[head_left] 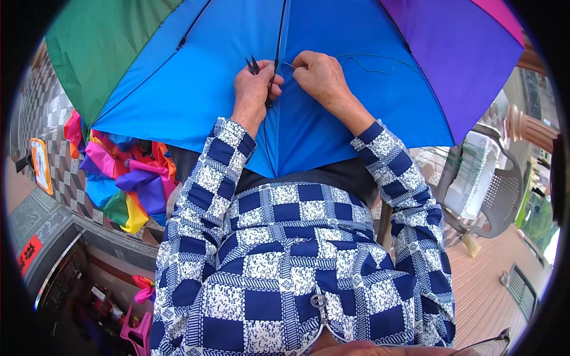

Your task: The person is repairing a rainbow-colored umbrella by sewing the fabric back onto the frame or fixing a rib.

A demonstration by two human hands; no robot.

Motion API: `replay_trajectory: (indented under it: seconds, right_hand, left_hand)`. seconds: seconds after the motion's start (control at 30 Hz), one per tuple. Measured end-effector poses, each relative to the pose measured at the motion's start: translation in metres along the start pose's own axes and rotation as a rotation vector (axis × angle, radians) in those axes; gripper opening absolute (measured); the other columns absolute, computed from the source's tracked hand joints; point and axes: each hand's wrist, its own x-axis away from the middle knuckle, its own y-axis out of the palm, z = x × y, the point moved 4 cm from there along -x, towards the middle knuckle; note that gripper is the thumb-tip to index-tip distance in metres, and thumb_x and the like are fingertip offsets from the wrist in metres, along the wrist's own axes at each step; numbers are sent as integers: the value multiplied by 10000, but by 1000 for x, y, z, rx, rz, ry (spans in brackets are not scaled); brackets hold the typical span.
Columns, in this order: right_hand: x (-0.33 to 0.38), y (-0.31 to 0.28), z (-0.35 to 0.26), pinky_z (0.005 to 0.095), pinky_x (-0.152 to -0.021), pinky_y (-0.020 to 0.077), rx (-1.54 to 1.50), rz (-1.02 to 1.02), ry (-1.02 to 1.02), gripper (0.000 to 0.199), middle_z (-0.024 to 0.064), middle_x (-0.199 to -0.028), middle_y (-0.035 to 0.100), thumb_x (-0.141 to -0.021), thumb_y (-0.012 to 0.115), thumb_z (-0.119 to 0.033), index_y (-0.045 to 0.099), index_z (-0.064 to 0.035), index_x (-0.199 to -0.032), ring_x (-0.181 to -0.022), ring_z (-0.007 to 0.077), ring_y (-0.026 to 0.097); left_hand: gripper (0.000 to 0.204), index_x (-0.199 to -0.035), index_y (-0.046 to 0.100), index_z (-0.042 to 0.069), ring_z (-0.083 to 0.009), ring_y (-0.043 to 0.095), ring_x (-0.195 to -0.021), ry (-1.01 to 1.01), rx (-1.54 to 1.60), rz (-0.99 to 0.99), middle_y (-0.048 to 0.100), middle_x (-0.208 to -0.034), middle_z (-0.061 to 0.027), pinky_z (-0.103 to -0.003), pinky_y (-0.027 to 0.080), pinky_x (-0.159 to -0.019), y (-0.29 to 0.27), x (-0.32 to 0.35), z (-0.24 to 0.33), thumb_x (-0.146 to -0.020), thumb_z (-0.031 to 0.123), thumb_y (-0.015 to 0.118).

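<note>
An open, multicoloured umbrella [362, 113] lies over my lap, with its blue panels facing me and its thin black ribs running toward me. My left hand [252, 92] is closed around a pair of dark thread snips [253, 65], whose two pointed blades stick up past the fingers. Its fingertips also pinch at the black rib [279, 35] and the cloth beside it. Just to the right, my right hand [323, 76] pinches a thin needle [289, 64] that points left toward the rib. Loose blue-green thread [371, 57] trails rightward from it over the blue cloth.
At the left, a heap of bright coloured cloth [127, 178] lies above the tiled floor [50, 98]. A grey plastic chair [502, 190] bearing a white bundle [475, 175] stands at the right. A pink plastic stool [138, 332] shows at the lower left.
</note>
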Motion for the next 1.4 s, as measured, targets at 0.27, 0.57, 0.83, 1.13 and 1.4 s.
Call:
replay_trajectory:
  seconds: [0.27,0.57,0.83,1.13,1.4]
  right_hand:
    - [-1,2,1,377,-674,494,30,15,27,194,148,-777,649,-681,565,-109,668,-46,-833,-746,301,627]
    - [3,6,-2,390,-669,489,77,-28,-7,172,142,-771,645,-688,551,-105,655,-50,-813,-747,311,619]
    - [6,6,-3,385,-670,489,67,-28,-81,175,134,-794,649,-698,533,-86,653,-49,-820,-759,300,620]
    - [0,14,2,378,-688,492,28,14,-98,174,124,-809,651,-718,551,-98,662,-61,-846,-771,295,622]
    - [-6,23,-1,401,-685,484,20,45,-71,141,122,-821,641,-738,549,-103,662,-70,-817,-778,304,611]
  left_hand:
    - [137,-937,580,31,-95,506,-463,-1,-4,3,605,-666,-54,-231,400,-430,0,1,0,-854,139,564]
    - [144,-949,579,26,-98,505,-461,-3,3,-2,603,-669,-57,-233,405,-434,0,0,-1,-855,134,560]
    - [147,-956,577,23,-101,507,-468,-5,18,-1,603,-674,-60,-231,405,-437,-1,1,0,-855,128,559]
    - [196,-1007,554,12,-105,524,-500,-36,46,-9,601,-692,-65,-218,427,-443,0,5,0,-859,140,576]
    - [187,-978,562,11,-115,516,-491,-9,57,-29,602,-689,-68,-246,397,-440,2,1,-1,-853,150,570]
